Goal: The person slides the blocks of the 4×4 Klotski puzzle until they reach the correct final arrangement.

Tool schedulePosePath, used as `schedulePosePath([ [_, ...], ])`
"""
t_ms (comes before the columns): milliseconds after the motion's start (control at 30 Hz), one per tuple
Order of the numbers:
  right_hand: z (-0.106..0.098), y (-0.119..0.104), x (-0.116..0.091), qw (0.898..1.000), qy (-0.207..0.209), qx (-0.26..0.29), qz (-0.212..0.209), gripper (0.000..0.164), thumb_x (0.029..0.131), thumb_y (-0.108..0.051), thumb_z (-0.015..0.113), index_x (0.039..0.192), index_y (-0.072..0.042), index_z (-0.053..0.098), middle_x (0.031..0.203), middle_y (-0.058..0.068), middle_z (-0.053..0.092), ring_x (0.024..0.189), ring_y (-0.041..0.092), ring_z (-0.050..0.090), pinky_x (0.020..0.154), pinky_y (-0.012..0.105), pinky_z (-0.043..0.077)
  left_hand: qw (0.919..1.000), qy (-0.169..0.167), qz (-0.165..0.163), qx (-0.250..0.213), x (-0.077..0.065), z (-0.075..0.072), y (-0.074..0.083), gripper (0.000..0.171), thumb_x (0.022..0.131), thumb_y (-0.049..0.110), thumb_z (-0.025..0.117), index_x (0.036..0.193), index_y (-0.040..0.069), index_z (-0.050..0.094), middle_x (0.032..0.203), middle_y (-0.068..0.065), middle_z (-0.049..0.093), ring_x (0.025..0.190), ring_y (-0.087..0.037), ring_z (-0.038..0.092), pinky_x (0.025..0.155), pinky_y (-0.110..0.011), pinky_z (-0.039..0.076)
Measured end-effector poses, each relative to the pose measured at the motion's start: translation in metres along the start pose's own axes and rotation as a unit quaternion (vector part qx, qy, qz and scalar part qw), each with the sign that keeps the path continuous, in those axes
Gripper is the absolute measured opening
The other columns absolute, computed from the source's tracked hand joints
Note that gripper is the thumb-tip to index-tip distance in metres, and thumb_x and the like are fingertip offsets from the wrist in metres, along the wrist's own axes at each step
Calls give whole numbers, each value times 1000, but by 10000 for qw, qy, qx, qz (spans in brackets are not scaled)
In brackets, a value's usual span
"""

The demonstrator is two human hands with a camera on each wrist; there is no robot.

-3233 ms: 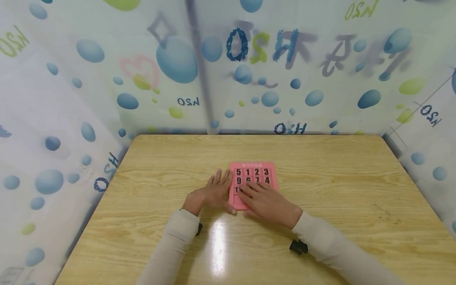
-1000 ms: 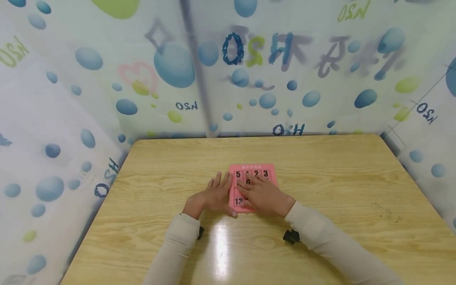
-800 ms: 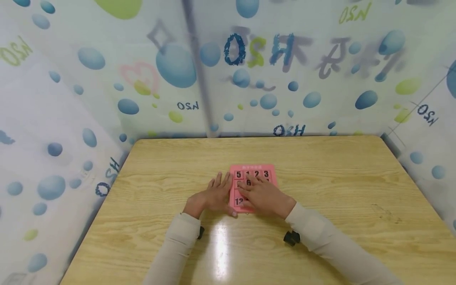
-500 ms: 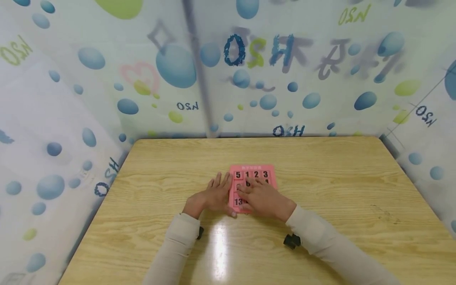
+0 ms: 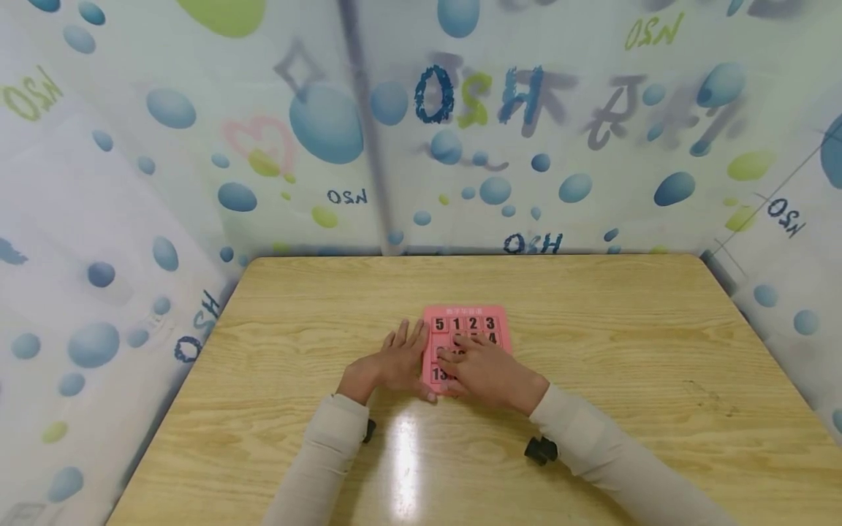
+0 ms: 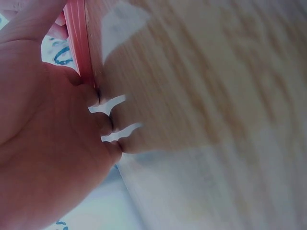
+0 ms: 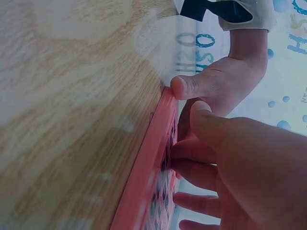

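Note:
A pink number slide puzzle lies flat on the wooden table, its top row reading 5, 1, 2, 3. At its left edge rests my left hand, fingers extended and thumb by the lower left corner. The left wrist view shows those fingertips down on the tabletop beside the pink frame. My right hand lies over the tiles with fingers nearly straight, fingertips on the left and middle columns, hiding several numbers. The left cell of the second row shows bare pink; a 13 tile sits at bottom left.
The light wooden table extends around the puzzle on all sides. Behind and beside it stand walls covered with blue and green bubble prints. A black wrist device hangs below the right sleeve.
A 13 tile now fills the formerly bare bottom left cell. Over the last second my right fingers have slid toward me, and the 9 no longer shows in the second row. My left hand stays put.

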State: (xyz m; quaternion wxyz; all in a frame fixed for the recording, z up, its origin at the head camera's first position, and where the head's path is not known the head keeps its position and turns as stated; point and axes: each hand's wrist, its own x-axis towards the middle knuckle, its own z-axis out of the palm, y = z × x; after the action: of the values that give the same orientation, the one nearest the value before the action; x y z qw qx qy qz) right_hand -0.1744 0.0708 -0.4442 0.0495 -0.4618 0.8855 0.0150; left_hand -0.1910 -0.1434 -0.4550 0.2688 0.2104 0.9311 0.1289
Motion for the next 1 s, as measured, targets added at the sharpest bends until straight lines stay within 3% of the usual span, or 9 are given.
schedulePosePath([
  [400, -4, 9, 5, 9997, -92, 143, -169, 51, 103, -44, 47, 145, -16, 53, 147, 1, 53, 142, 34, 40, 116, 55, 31, 10000, -7, 71, -46, -1, -1, -1, 129, 77, 60, 76, 158, 4, -8, 166, -14, -13, 150, -37, -17, 123, -53, 3],
  [633, -5, 17, 17, 9989, -186, 94, 431, 62, 104, -46, 43, 155, -11, 35, 161, 6, 33, 150, 35, 23, 120, 55, 24, 9999, -94, 49, -94, 0, -1, -1, 129, 78, 60, 75, 158, 5, -8, 166, -12, -14, 150, -36, -18, 124, -53, 2],
  [1000, -1, 17, 24, 9960, -406, 21, 790, 69, 102, -54, 39, 155, -10, 34, 162, 7, 29, 151, 35, 20, 121, 53, 22, 9999, -100, -24, 132, 1, -1, 0, 129, 77, 62, 75, 158, 4, -7, 166, -14, -12, 151, -37, -16, 123, -54, 3],
])
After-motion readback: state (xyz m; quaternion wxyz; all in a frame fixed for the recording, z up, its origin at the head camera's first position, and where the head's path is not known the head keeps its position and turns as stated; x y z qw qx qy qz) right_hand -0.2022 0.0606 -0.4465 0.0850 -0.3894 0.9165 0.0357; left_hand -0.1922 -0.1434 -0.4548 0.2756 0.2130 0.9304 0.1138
